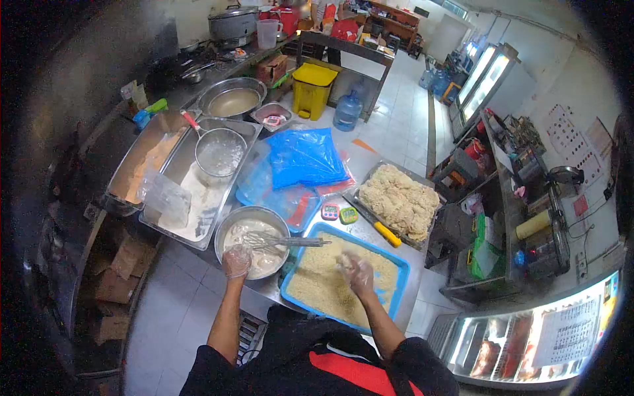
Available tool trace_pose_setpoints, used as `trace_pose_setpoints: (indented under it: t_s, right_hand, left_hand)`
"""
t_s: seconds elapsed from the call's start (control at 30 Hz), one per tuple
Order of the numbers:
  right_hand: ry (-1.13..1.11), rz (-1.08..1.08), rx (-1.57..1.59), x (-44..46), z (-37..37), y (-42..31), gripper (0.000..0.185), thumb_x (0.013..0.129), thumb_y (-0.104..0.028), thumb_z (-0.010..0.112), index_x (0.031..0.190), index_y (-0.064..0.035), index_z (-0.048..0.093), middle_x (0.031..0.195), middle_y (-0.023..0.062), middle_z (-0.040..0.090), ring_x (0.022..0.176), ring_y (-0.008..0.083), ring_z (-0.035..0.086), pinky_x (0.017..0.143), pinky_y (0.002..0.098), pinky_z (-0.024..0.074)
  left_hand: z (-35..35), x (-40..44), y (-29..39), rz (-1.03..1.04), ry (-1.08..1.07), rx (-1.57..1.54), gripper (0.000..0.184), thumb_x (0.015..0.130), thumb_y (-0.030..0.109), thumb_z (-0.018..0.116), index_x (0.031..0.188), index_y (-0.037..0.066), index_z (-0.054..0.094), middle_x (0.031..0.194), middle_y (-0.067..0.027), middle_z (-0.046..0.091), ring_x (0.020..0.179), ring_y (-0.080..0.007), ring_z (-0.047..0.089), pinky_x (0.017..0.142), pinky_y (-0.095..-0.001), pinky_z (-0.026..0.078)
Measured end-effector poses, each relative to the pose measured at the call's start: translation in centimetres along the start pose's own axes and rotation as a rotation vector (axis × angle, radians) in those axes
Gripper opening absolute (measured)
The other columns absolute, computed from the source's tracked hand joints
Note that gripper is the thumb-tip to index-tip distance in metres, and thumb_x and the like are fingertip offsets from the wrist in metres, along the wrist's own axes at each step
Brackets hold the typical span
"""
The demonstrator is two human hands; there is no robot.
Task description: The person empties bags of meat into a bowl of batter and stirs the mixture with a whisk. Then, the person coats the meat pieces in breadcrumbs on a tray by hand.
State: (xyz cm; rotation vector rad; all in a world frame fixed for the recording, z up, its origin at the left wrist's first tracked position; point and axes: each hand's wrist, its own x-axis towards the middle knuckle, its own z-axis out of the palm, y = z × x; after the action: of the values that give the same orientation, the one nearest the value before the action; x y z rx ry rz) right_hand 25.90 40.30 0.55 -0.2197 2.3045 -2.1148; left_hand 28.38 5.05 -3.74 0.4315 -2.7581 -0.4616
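My left hand (pixel 236 261), in a clear plastic glove, is at the near left rim of a metal bowl (pixel 282 228) of pale batter. Its fingers look curled, and whatever they hold is hidden. A wire whisk (pixel 264 241) rests across the bowl, its handle reaching over the rim. Gloved as well, my right hand (pixel 357 275) is over the right half of a blue tray (pixel 288 290) filled with breadcrumbs (pixel 320 284). Motion blur smears its fingertips, and I cannot make out what is in them.
A tray of crumb-coated pieces (pixel 399 201) sits at the right, beside a yellow-handled tool (pixel 387 234). Two small timers (pixel 330 211) and a blue plastic bag (pixel 307 158) lie behind the crumbs. Leftward are a flour pan (pixel 206 218) and a strainer (pixel 220 152).
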Motion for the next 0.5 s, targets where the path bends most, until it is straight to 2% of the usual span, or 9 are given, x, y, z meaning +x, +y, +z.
trace_pose_setpoints:
  t_s: [0.03, 0.1, 0.13, 0.23, 0.3, 0.33, 0.37, 0.43, 0.5]
  right_hand:
    - [-0.038, 0.038, 0.191, -1.1, 0.3, 1.3, 0.050, 0.079, -0.030, 0.058, 0.115, 0.0025, 0.047, 0.119, 0.0200, 0.046, 0.103, 0.0312, 0.051, 0.082, 0.0381, 0.0450]
    - [-0.102, -0.041, -0.227, -3.2, 0.3, 5.5, 0.057, 0.079, -0.032, 0.054, 0.121, 0.0045, 0.040, 0.129, 0.0225, 0.038, 0.115, 0.0359, 0.040, 0.093, 0.0415, 0.0338]
    - [-0.123, -0.154, -0.838, -4.3, -0.2, 9.0, 0.060, 0.079, -0.032, 0.051, 0.123, 0.0052, 0.037, 0.129, 0.0231, 0.037, 0.119, 0.0383, 0.033, 0.099, 0.0423, 0.0249]
    - [-0.052, -0.185, -1.104, -6.7, -1.2, 11.7, 0.063, 0.071, -0.022, 0.056, 0.124, 0.0056, 0.035, 0.123, 0.0269, 0.041, 0.118, 0.0407, 0.034, 0.101, 0.0452, 0.0230]
    - [-0.028, 0.035, -1.002, -6.6, -2.2, 12.7, 0.056, 0.068, -0.011, 0.058, 0.118, 0.0055, 0.041, 0.115, 0.0246, 0.047, 0.107, 0.0393, 0.043, 0.094, 0.0469, 0.0300]
    - [0.139, -0.383, -0.927, -7.1, -3.3, 15.4, 0.048, 0.071, -0.010, 0.055, 0.115, 0.0049, 0.045, 0.112, 0.0239, 0.048, 0.104, 0.0380, 0.044, 0.091, 0.0454, 0.0325]
    - [0.108, -0.076, -0.860, -5.7, -4.5, 16.9, 0.048, 0.067, -0.005, 0.056, 0.113, 0.0007, 0.047, 0.107, 0.0228, 0.051, 0.099, 0.0355, 0.048, 0.086, 0.0420, 0.0368]
    - [0.074, 0.226, -0.489, -3.3, -5.0, 12.6, 0.046, 0.071, -0.010, 0.058, 0.113, 0.0038, 0.047, 0.107, 0.0227, 0.052, 0.094, 0.0352, 0.051, 0.080, 0.0408, 0.0409]
    - [-0.073, 0.100, -0.699, -1.2, -4.9, 11.8, 0.044, 0.075, -0.015, 0.055, 0.113, 0.0034, 0.046, 0.107, 0.0222, 0.053, 0.093, 0.0335, 0.053, 0.080, 0.0400, 0.0423]
  left_hand:
    - [1.3, 0.0, -0.9, 0.016, -0.032, 0.045, 0.026, 0.072, 0.030, 0.056, 0.076, 0.004, 0.062, 0.073, -0.0172, 0.060, 0.067, -0.0326, 0.059, 0.062, -0.0429, 0.047]
    - [2.2, 0.1, -1.7, 0.022, -0.051, 0.065, 0.028, 0.073, 0.031, 0.054, 0.076, 0.004, 0.062, 0.074, -0.0176, 0.060, 0.068, -0.0329, 0.058, 0.063, -0.0432, 0.046]
    - [1.6, 0.2, -1.2, 0.010, -0.041, 0.040, 0.029, 0.074, 0.031, 0.054, 0.076, 0.004, 0.062, 0.074, -0.0177, 0.060, 0.068, -0.0332, 0.058, 0.064, -0.0432, 0.046]
    - [1.8, -0.1, -1.1, -0.008, 0.104, -0.034, 0.029, 0.074, 0.031, 0.054, 0.077, 0.004, 0.062, 0.073, -0.0180, 0.060, 0.068, -0.0348, 0.058, 0.063, -0.0435, 0.046]
    - [3.7, -0.5, -3.2, 0.058, 0.082, 0.000, 0.029, 0.074, 0.030, 0.056, 0.077, 0.003, 0.062, 0.075, -0.0189, 0.060, 0.069, -0.0356, 0.058, 0.063, -0.0431, 0.046]
    - [3.4, -0.5, -3.2, 0.082, 0.077, -0.036, 0.028, 0.073, 0.030, 0.057, 0.076, 0.002, 0.061, 0.073, -0.0186, 0.059, 0.067, -0.0357, 0.057, 0.062, -0.0436, 0.046]
    - [3.3, -0.2, -2.8, 0.108, 0.098, -0.080, 0.028, 0.073, 0.030, 0.057, 0.074, 0.002, 0.061, 0.071, -0.0183, 0.059, 0.066, -0.0357, 0.057, 0.060, -0.0440, 0.045]
    - [3.3, 0.1, -3.1, 0.238, 0.149, -0.037, 0.026, 0.073, 0.028, 0.057, 0.071, 0.003, 0.060, 0.066, -0.0166, 0.058, 0.063, -0.0343, 0.056, 0.058, -0.0439, 0.044]
    - [3.5, 0.2, -3.4, 0.300, 0.190, 0.061, 0.024, 0.073, 0.027, 0.056, 0.068, 0.004, 0.059, 0.063, -0.0149, 0.057, 0.060, -0.0328, 0.055, 0.057, -0.0438, 0.044]
